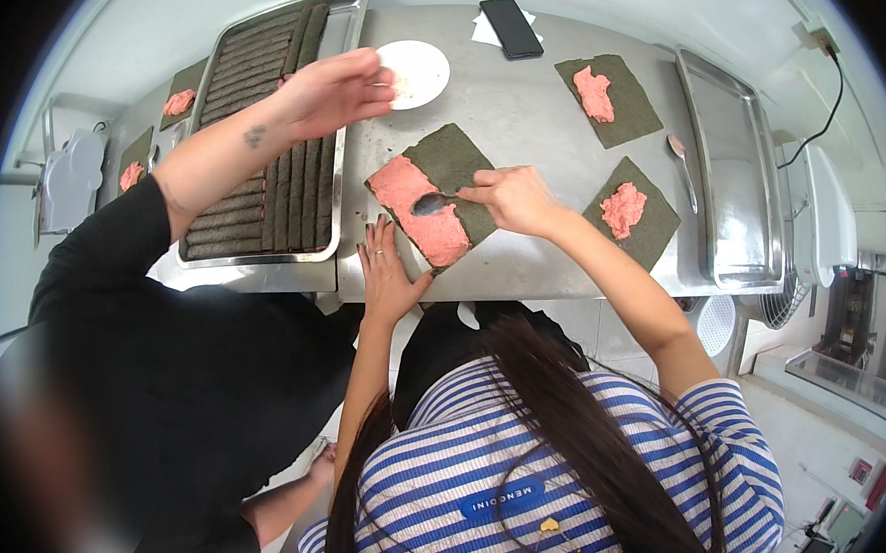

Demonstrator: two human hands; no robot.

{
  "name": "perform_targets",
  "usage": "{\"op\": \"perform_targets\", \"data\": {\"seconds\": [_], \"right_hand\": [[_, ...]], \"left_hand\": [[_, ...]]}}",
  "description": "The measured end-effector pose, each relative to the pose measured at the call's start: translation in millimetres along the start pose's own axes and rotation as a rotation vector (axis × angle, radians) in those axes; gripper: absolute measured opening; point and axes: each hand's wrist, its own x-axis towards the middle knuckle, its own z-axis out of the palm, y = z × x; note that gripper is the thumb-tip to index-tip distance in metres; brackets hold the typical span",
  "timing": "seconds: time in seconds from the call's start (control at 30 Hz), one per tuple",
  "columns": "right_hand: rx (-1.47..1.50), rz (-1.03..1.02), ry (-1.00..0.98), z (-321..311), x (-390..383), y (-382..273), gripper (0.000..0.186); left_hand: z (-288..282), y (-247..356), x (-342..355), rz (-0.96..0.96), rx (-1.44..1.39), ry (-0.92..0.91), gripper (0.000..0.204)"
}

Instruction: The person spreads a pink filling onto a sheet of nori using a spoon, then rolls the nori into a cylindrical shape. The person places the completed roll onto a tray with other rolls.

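A dark green seaweed sheet (457,156) lies on the steel table in front of me, with a band of pink minced paste (403,183) along its left side. My right hand (514,201) is closed around the handle of a spoon (427,205), whose bowl rests on the paste. My left hand (391,274) lies flat at the table's near edge, fingers apart, beside the sheet's lower left edge; its thumb reaches toward the near corner. Nothing is held in it.
A co-worker's hand (338,92) reaches over a tray of seaweed rolls (337,197) toward a white plate (422,72). At right are seaweed sheets (634,96) with paste, another spoon (685,169) and a metal tray (743,161). A phone (512,28) lies at the back.
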Motion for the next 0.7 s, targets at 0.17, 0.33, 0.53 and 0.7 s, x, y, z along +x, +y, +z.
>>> {"op": "perform_targets", "data": {"seconds": [0.17, 0.33, 0.53, 0.7], "right_hand": [[0.013, -0.111, -0.191, -6.1, -25.4, 6.2, 0.039], [0.021, -0.118, -0.176, 2.3, -17.6, 13.3, 0.038], [-0.009, -0.162, -0.160, 8.0, 20.7, 24.8, 0.039], [-0.046, -0.151, -0.120, 13.0, 58.3, 34.6, 0.038]], "left_hand": [[-0.8, -0.1, -2.7, -0.018, -0.004, 0.012, 0.104], [-2.1, 0.1, -2.7, -0.023, -0.006, 0.000, 0.103], [-4.0, 1.6, -3.5, -0.032, -0.006, 0.000, 0.103], [-6.0, 4.3, -2.5, -0.043, 0.010, -0.007, 0.103]]}}
